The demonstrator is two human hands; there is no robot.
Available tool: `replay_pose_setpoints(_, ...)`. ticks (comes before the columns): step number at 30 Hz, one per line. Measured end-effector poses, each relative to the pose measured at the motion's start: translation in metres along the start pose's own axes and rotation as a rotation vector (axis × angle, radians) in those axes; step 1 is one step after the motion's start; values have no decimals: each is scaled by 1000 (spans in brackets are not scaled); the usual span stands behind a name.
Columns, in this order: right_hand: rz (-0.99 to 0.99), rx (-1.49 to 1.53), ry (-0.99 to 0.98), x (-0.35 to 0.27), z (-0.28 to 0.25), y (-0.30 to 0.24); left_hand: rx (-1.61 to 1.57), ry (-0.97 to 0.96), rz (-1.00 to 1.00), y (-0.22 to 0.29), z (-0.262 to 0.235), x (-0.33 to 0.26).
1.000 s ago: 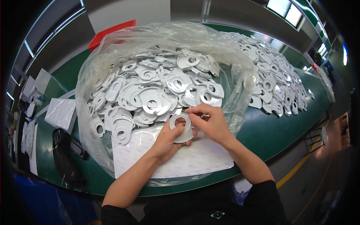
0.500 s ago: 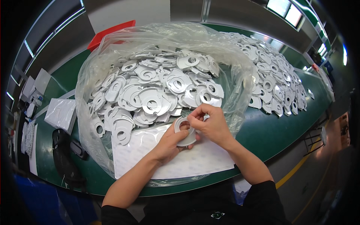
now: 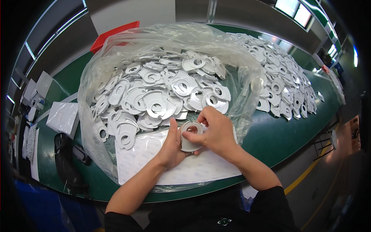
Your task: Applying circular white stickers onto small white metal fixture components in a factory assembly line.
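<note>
Both hands meet just in front of the person, above a large white sheet (image 3: 201, 170) that lies flat inside an open clear plastic bag (image 3: 247, 77) on the green worktop (image 3: 278, 139). The left hand (image 3: 172, 149) cups a single flat, white, ring-shaped part with a round hole (image 3: 191, 136) from behind and below, its thumb up along the part's left edge, so its grip is closed on that part. The right hand (image 3: 216, 129) comes over from the right, fingers curled and fingertips pressed on the face of the same ring at the hole; it appears to pinch something thin there, though the fingers hide the contact. The part is held upright-tilted between the two hands, clear of the sheet. Just beyond the hands, inside the bag, sits a heap of similar white ring-shaped parts (image 3: 162, 96), overlapping in a loose pile. Further right, outside the bag, a second spread of the same white parts (image 3: 286, 89) covers the worktop. A red flat tray (image 3: 112, 34) shows behind the bag at the far left, and a black device (image 3: 65, 162) lies near the left edge beside a small clear-wrapped white packet (image 3: 62, 118).
</note>
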State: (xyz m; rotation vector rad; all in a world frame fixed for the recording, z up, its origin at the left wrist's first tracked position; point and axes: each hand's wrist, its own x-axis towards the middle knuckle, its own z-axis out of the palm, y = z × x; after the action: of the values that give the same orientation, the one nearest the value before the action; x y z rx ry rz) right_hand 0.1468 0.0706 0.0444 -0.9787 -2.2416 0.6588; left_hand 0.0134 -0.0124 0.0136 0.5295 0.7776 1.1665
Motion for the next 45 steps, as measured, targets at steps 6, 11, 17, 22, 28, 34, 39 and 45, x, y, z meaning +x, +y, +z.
replay_pose_setpoints(6, -71, 148, -202, 4, -12, 13, -101, -1, -6, 2, -1, 2)
replay_pose_setpoints(11, 115, 359, -320, 5, -17, 11, -128, -3, -16, 0, -4, 4)
replay_pose_setpoints(17, -18, 197, -179, 0, -5, 14, -134, -7, -58, 2, -6, 3)
replay_pose_setpoints(22, -47, 224, -143, 1, -2, 16, -149, 3, -93, 4, -6, 3)
replay_pose_setpoints(28, 152, 499, -304, 9, -13, 13, -182, -67, -49, 1, -9, 3)
replay_pose_setpoints(34, 127, 466, -316, 10, -14, 18, -150, -17, 10, -1, -4, 2)
replay_pose_setpoints(39, 157, 498, -297, 8, -11, 17, -79, 0, 42, -2, -2, 1)
replay_pose_setpoints(45, 189, 574, -301, 7, -10, 17, -55, 27, 52, -3, 1, 1)
